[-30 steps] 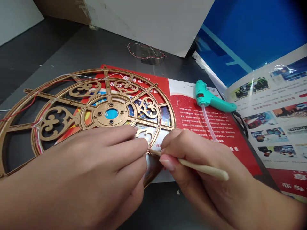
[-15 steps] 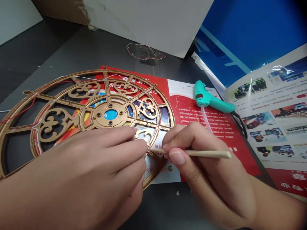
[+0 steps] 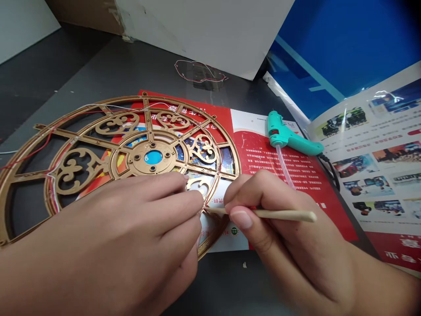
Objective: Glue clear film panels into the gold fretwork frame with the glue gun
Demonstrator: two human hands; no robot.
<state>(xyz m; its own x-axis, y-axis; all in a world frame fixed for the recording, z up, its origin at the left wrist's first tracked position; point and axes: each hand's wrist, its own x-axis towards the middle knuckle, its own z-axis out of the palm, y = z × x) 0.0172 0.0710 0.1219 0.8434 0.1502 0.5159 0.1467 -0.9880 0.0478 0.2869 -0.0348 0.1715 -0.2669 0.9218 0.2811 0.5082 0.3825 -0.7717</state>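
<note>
While my left hand (image 3: 131, 228) lies open, fingers pressing the gold wheel (image 3: 140, 159) flat on the red leaflet (image 3: 263, 153) to steady it, my right hand (image 3: 283, 241) pinches a wooden stick (image 3: 279, 214) pen-like, tip at the rim.

A: What's at two o'clock?
B: Teal glue gun (image 3: 288, 137), lying on a red leaflet (image 3: 263, 151), clear glue stick pointing toward six.
A: Three?
B: Open glossy magazine (image 3: 378, 162). Blue sheet (image 3: 335, 44) at one, white board (image 3: 210, 30) at twelve, clear plastic offcut (image 3: 200, 72) just below it on the dark table (image 3: 82, 66).
</note>
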